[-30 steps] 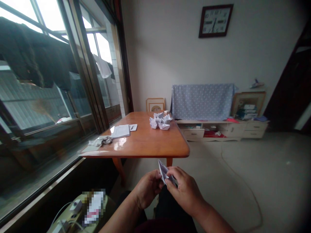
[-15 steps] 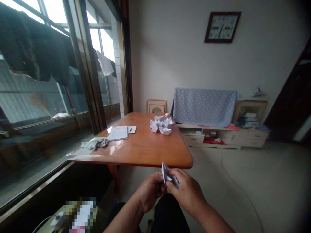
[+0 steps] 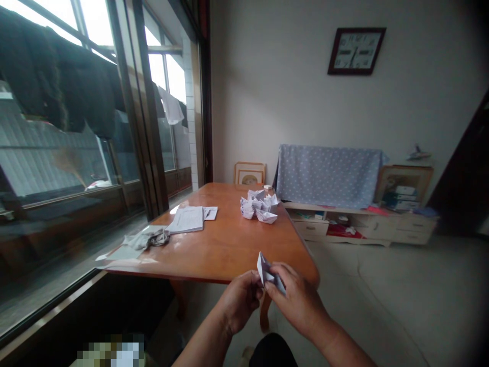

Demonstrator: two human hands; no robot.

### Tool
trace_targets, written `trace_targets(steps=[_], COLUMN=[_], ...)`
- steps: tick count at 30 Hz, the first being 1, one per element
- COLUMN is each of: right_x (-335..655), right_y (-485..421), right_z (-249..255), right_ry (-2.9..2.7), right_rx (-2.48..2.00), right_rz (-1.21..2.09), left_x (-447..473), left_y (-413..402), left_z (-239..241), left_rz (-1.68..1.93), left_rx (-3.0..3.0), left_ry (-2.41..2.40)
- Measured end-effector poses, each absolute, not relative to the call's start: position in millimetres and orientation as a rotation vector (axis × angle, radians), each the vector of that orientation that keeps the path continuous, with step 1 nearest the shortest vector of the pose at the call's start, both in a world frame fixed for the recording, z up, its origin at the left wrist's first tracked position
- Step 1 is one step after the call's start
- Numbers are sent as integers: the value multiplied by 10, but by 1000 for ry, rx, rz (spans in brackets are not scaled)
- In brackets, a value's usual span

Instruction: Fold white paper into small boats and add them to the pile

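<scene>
A small folded white paper piece (image 3: 267,270) is pinched between both my hands, held in the air in front of the near edge of the orange wooden table (image 3: 225,244). My left hand (image 3: 239,300) grips its left side with closed fingers. My right hand (image 3: 298,300) closes on its right side with thumb and fingers. On the far part of the table lies a pile of folded white paper shapes (image 3: 260,206). A stack of flat paper sheets (image 3: 189,219) lies at the table's left.
A crumpled grey cloth (image 3: 147,238) lies on the table's left near corner. Large windows run along the left. A low cabinet (image 3: 359,224) with a dotted blue cover stands against the far wall, under a wall clock (image 3: 356,51). A framed picture (image 3: 249,173) leans behind the table.
My view has shifted closer to the table and turned slightly left. Both hands kept hold of the folded paper and worked it a little.
</scene>
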State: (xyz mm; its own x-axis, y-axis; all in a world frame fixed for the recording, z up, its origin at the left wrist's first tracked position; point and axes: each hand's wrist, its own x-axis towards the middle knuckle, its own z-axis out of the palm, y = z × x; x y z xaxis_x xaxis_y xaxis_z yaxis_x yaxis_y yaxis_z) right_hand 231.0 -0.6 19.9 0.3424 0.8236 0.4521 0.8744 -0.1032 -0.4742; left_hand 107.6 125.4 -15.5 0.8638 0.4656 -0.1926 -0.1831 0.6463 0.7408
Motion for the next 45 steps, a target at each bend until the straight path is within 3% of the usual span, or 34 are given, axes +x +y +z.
trace_targets(steps=[11, 31, 45], right_x=[2507, 3239, 3630], right_y=[400, 1410, 1941], right_z=[128, 186, -11], right_ry=[-1426, -1360, -1407], right_rx=[-1816, -1724, -1693], right_rz=[-401, -431, -404], left_x=[1457, 2303, 2493], left_y=[1868, 2645, 3047], left_z=[-213, 178, -24], left_rz=[368, 382, 493], left_rx=[718, 789, 679], left_ry=[347, 348, 393])
